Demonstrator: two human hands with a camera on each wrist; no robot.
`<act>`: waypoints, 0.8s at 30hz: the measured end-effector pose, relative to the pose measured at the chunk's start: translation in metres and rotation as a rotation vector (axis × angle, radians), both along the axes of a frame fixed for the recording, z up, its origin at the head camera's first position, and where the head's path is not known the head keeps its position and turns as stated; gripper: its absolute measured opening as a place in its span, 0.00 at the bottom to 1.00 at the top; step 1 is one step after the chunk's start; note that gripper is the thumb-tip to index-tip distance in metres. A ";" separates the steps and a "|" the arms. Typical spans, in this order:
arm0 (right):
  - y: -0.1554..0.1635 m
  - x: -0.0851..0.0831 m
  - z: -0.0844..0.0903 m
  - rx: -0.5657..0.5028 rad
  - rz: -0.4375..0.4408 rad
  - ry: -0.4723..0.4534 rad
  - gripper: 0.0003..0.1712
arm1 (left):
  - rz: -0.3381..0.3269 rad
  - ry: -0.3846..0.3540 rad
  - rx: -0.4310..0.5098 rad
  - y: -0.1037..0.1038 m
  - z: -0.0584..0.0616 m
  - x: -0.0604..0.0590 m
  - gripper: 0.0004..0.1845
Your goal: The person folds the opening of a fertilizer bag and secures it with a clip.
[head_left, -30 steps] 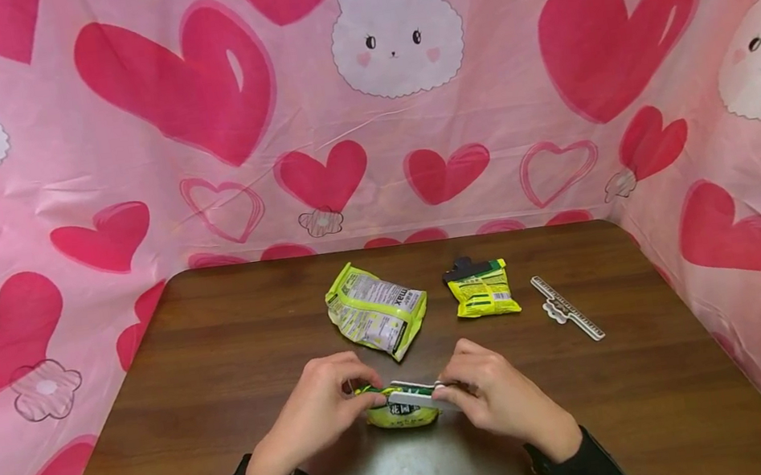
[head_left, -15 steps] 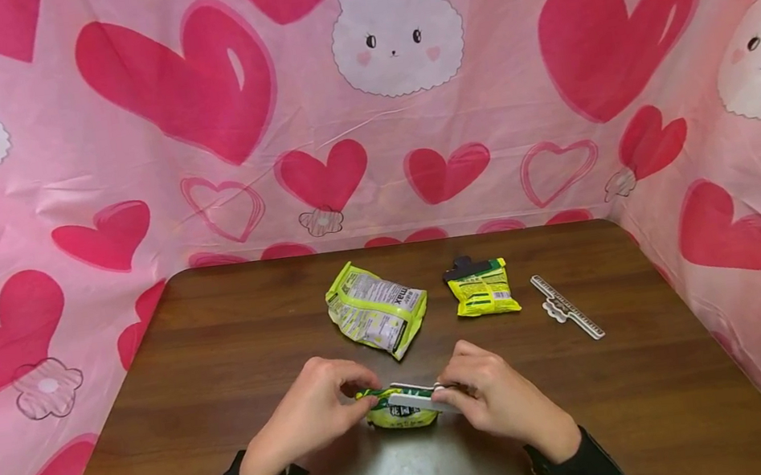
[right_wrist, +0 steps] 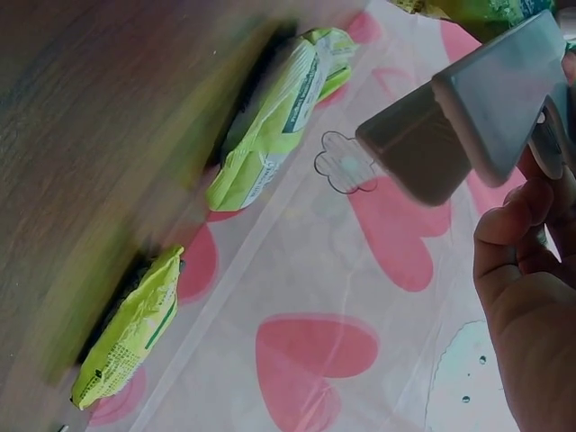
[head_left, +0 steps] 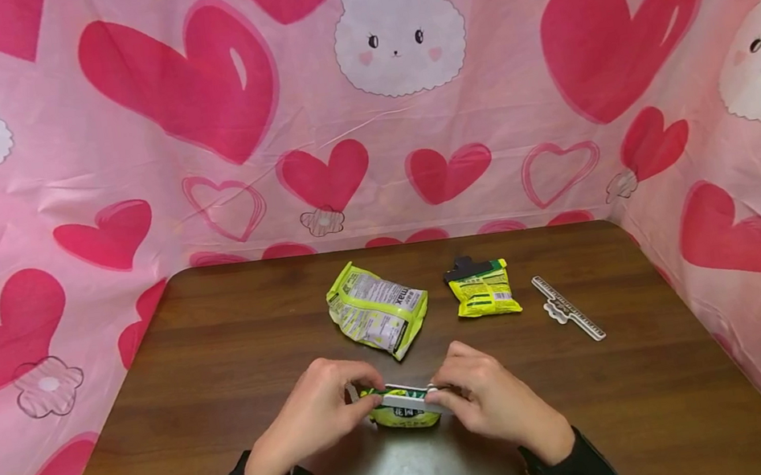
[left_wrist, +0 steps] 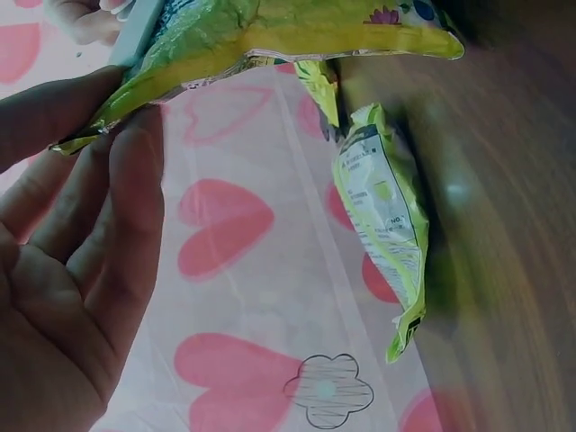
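Left hand [head_left: 318,417] pinches the small green snack bag [head_left: 402,414] at its left end, near-centre on the surface [head_left: 222,357]. Right hand [head_left: 491,400] grips the white clip [head_left: 406,398] across bag's top. Risk: clip may slip off w/ uneven fold. Bigger bag [head_left: 376,311] just beyond; open room left & right.

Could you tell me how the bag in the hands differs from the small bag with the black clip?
The held bag is gripped by the left hand and right hand, with a white clip across it; the small bag lies untouched farther back, black clip on. Both are yellow-green.
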State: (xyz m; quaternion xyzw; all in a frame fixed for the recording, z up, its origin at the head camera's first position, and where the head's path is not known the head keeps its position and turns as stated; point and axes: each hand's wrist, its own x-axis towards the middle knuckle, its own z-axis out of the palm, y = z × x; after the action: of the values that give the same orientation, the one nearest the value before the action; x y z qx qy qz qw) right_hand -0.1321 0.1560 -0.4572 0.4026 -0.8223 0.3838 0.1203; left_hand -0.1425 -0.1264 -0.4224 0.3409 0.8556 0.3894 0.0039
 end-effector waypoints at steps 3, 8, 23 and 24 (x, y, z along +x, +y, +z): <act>-0.001 0.000 0.000 0.003 -0.006 0.002 0.05 | 0.045 0.025 -0.038 0.000 0.001 0.002 0.11; -0.001 -0.001 -0.001 -0.001 -0.010 0.011 0.05 | 0.085 0.013 -0.034 0.001 0.000 0.001 0.11; -0.003 -0.001 -0.003 -0.027 -0.044 -0.008 0.06 | 0.173 -0.083 0.127 0.007 -0.003 0.001 0.08; -0.003 -0.001 -0.003 -0.029 -0.043 -0.002 0.06 | 0.177 -0.085 0.131 0.008 -0.003 0.002 0.08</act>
State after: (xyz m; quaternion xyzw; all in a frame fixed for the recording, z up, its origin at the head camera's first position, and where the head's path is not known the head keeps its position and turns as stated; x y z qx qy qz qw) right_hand -0.1330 0.1529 -0.4607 0.3824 -0.8253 0.3935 0.1335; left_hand -0.1406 -0.1187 -0.4254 0.2467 0.8543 0.4572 -0.0165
